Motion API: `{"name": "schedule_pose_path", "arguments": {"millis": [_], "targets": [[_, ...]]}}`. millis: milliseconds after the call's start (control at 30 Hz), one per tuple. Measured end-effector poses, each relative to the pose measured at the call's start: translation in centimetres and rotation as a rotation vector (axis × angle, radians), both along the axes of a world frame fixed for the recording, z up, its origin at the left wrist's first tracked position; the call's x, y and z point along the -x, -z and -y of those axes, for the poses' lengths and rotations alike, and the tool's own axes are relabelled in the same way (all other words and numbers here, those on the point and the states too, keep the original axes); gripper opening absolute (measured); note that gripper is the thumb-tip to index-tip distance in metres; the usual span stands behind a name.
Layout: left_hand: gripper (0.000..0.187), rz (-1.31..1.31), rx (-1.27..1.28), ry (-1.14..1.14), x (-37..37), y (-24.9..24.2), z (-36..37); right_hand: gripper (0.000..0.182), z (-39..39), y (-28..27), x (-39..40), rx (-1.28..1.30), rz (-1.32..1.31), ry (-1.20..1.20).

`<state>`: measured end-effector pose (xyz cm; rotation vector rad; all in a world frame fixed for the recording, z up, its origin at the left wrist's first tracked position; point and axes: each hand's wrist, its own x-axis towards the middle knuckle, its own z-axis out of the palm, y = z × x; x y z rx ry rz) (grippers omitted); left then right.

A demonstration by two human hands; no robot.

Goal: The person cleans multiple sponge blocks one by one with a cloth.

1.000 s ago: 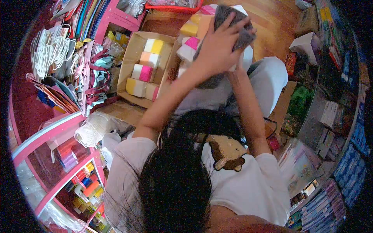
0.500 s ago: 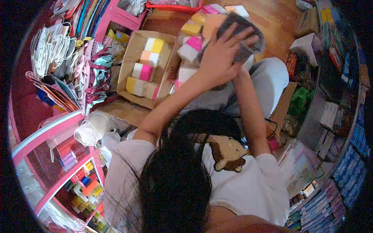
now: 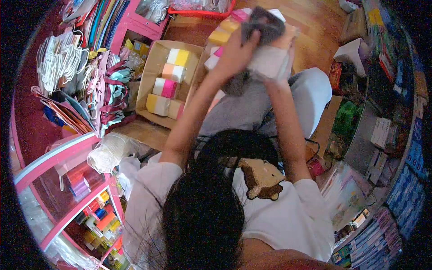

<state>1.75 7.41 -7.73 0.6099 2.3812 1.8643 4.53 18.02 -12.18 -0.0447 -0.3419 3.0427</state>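
Open wooden floor (image 3: 315,27) at one o'clock, beyond the raised hands: widest free passage. Blocked at eleven o'clock by an open cardboard box (image 3: 153,67) packed with coloured blocks (image 3: 164,86). Crowded at nine and ten o'clock by hanging paper bags (image 3: 63,67) and a pink shelf (image 3: 58,155) edge. Hemmed in at three o'clock by stacked boxed goods (image 3: 382,130) along the wall. Narrow gap of floor between box and grey-clad knee (image 3: 310,90), partly filled by loose blocks.
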Motion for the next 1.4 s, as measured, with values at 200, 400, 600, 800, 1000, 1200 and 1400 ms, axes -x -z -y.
{"name": "schedule_pose_path", "arguments": {"millis": [200,400,600,800,1000,1200,1400], "targets": [[0.040,-0.584,0.449,0.003,-4.6,0.6,-2.1,0.071,1.2,0.1,-0.8,-0.226,0.255,0.119],[0.043,-0.916,0.373,0.308,-1.7,0.3,-1.4,0.071,1.7,-0.1,-0.9,-0.288,0.286,0.057],[0.037,-1.010,0.297,0.224,0.7,1.4,0.4,0.070,0.4,-0.8,-0.1,-0.343,0.290,0.181],[0.031,-0.438,-0.017,-0.165,0.5,4.4,3.3,0.052,-1.3,1.4,-0.4,-0.194,-0.213,0.185],[0.032,-1.067,0.443,0.033,-3.7,0.2,-1.7,0.059,1.5,1.5,-0.8,-0.276,0.208,0.105],[0.037,-1.150,0.375,0.212,-1.1,1.9,0.9,0.066,0.3,2.7,-0.4,0.005,0.151,-0.027],[0.043,-0.950,0.216,0.249,0.6,5.0,3.5,0.074,-0.8,-0.9,-0.6,-0.206,0.304,0.052]]}}
